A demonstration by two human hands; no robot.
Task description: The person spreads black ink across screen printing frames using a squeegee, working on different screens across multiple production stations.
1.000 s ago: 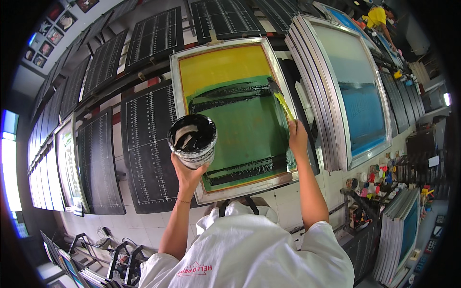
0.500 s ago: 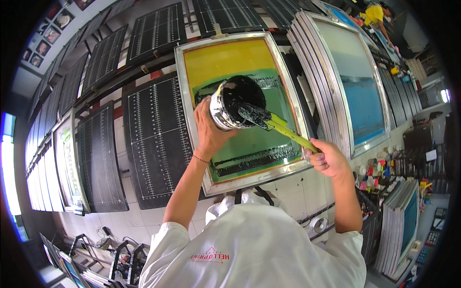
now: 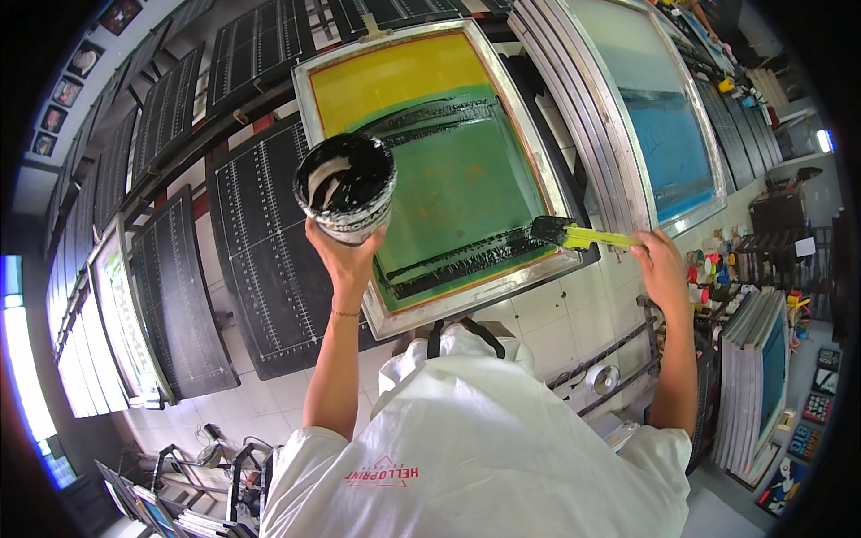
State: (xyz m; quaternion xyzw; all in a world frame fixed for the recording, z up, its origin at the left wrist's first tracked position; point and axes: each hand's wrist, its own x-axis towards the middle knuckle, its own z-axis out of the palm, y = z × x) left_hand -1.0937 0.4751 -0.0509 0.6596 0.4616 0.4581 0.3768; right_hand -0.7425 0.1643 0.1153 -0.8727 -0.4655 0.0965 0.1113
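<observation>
My left hand (image 3: pixel 345 255) is wrapped round the lower side of an ink-smeared tub (image 3: pixel 366 222), held up over the left side of a screen printing frame (image 3: pixel 462 300). Black ink coats the inside of the tub, with pale streaks showing. A yellow-green spatula (image 3: pixel 587 238) is gripped by its handle in my right hand (image 3: pixel 662 273). Its ink-covered black head lies over the frame's lower right corner; I cannot tell whether it touches. The mesh (image 3: pixel 457 184) is yellow at the far end and green elsewhere, with black ink bands across its far and near parts.
Black ruled boards (image 3: pixel 269 233) line the left side. At the right stand several upright frames, the front one with blue mesh (image 3: pixel 665 148). More stacked frames (image 3: pixel 749 386) and a group of coloured containers (image 3: pixel 704 269) are at the lower right.
My left hand has carried the tub leftward and tipped it differently. The spatula has come out of the tub and moved right and nearer, leaving the mesh uncovered between my hands.
</observation>
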